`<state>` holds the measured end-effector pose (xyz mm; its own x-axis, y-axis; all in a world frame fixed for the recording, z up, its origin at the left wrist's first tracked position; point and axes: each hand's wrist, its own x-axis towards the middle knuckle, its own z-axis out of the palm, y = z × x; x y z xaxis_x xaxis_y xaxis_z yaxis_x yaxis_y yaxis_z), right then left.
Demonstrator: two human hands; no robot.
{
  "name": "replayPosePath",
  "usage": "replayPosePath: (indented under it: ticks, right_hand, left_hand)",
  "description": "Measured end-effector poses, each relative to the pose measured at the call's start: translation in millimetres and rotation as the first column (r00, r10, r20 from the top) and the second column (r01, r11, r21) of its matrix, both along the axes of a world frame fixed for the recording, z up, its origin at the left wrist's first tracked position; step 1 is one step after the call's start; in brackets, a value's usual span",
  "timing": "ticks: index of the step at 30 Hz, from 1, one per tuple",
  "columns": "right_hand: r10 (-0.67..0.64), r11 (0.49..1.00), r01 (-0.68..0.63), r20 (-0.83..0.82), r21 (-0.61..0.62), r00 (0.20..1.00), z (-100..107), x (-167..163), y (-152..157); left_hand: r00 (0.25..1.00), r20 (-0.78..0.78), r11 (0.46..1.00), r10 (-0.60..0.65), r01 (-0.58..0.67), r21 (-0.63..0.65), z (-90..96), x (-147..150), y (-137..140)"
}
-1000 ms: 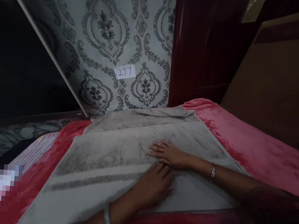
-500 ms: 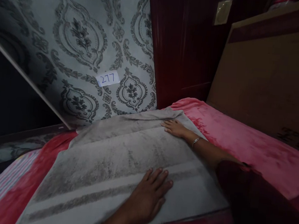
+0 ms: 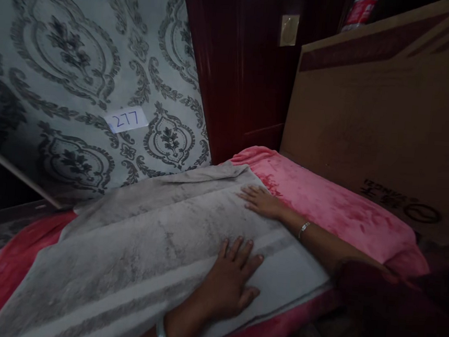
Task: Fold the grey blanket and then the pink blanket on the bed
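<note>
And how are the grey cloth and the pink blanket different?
The grey cloth has straight bands; the pink blanket has red patches. The grey cloth lies on top, the pink blanket underneath. The left hand and right hand touch the grey cloth, not the pink blanket. Both are fabric.

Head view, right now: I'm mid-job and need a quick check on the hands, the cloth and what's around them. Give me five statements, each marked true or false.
1. The left hand lies palm down on the grey striped plush cloth. True.
2. The right hand is clenched into a fist. False: it lies open and palm down on the cloth.
3. The white paper slip on the grey-patterned wall reads 277. True.
4. The cloth lies on bare wood. False: it lies over a pink-and-red plush blanket.
5. A brown cardboard box stands at the picture's right. True.
</note>
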<state>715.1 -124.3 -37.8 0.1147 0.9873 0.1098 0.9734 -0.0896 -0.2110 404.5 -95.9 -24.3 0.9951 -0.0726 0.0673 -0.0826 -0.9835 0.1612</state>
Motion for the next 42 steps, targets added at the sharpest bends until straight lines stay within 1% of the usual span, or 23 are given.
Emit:
replayPosePath:
  ticks: [3,6,9,12,14,16,18,19,20,21,23,26,28,29,30,31,33,35,36,38,39,41,42]
  right_hand:
    - [-0.17,0.985,0.168,-0.041,-0.036,0.985,-3,37,4]
    - [-0.229,0.973,0.226,-0.072,-0.058,0.971,2,49,6]
    - [-0.31,0.948,0.303,-0.067,-0.102,0.948,16,43,6]
    - [-0.398,0.914,0.392,-0.043,-0.103,0.916,29,18,-1]
    - [-0.37,0.928,0.37,-0.016,-0.035,0.929,29,-11,-11]
    - [-0.241,0.97,0.24,0.02,0.027,0.97,21,-44,-28]
    - [-0.118,0.993,0.117,0.044,0.029,0.992,9,-69,-48]
    - [-0.099,0.995,0.098,0.05,0.012,0.994,3,-75,-58]
    - [-0.116,0.993,0.117,0.056,-0.004,0.992,-1,-77,-69]
    - [-0.165,0.986,0.167,0.061,-0.02,0.984,-5,-74,-79]
    - [-0.311,0.948,0.314,0.06,-0.055,0.949,-6,-60,-97]
    - [-0.512,0.85,0.516,0.063,-0.106,0.857,2,-36,-115]
    - [-0.591,0.798,0.598,0.096,-0.07,0.801,10,-32,-119]
    - [-0.612,0.786,0.618,0.109,-0.027,0.783,14,-35,-119]
    - [-0.612,0.789,0.614,0.114,0.021,0.783,18,-41,-117]
    - [-0.584,0.812,0.58,0.111,0.064,0.804,21,-49,-114]
    - [-0.451,0.89,0.44,0.098,0.12,0.887,24,-73,-107]
    - [-0.297,0.951,0.286,0.089,0.119,0.951,20,-100,-103]
    - [-0.244,0.967,0.234,0.087,0.103,0.966,16,-111,-103]
    - [-0.201,0.979,0.198,0.082,0.042,0.976,3,-125,-108]
    - [-0.21,0.978,0.208,0.082,0.029,0.974,-6,-127,-111]
    - [-0.198,0.979,0.192,0.085,0.071,0.976,-24,-122,-117]
    - [-0.186,0.979,0.177,0.085,0.102,0.979,-34,-116,-119]
  left_hand:
    - [1.0,0.003,1.0,-0.008,0.008,0.001,-1.4,-4,1]
    - [1.0,-0.017,1.0,-0.008,0.008,0.001,4.9,-3,0]
    - [0.998,-0.064,1.0,0.015,-0.014,0.015,10.9,1,-2]
    - [0.995,-0.094,0.999,0.025,-0.022,0.036,13.2,4,-4]
    - [0.995,-0.092,0.999,0.026,-0.021,0.047,12.7,5,-5]
    - [0.997,-0.077,0.998,0.027,-0.022,0.057,11.2,6,-5]
    - [0.998,-0.051,0.998,0.025,-0.022,0.066,9.2,7,-5]
    - [0.999,-0.035,0.997,0.023,-0.02,0.07,8.1,7,-5]
    - [1.0,-0.02,0.997,0.018,-0.016,0.074,6.8,8,-5]
    - [1.0,-0.006,0.997,0.012,-0.012,0.078,5.4,8,-4]
    - [1.0,0.024,0.997,0.002,-0.004,0.082,2.3,8,-4]
    - [0.998,0.064,0.997,-0.012,0.008,0.071,-2.2,7,-1]
    - [0.993,0.111,0.998,-0.033,0.027,0.054,-3.8,7,0]
    - [0.988,0.145,0.998,-0.046,0.04,0.046,-3.7,8,0]
    - [0.982,0.179,0.998,-0.06,0.054,0.041,-2.9,9,0]
    - [0.976,0.204,0.997,-0.078,0.072,0.039,-1.1,10,-1]
    - [0.972,0.205,0.993,-0.116,0.108,0.046,4.5,9,-5]
    - [0.978,0.155,0.99,-0.137,0.128,0.064,11.2,3,-9]
    - [0.984,0.125,0.991,-0.124,0.115,0.073,14.0,-3,-10]
    - [0.997,0.068,0.996,-0.038,0.032,0.08,17.0,-23,-9]
    - [0.999,0.041,0.997,0.025,-0.028,0.072,17.0,-38,-7]
    - [0.984,-0.01,0.984,0.177,-0.176,0.041,14.9,-75,-1]
    - [0.967,-0.029,0.967,0.254,-0.253,0.024,13.1,-96,3]
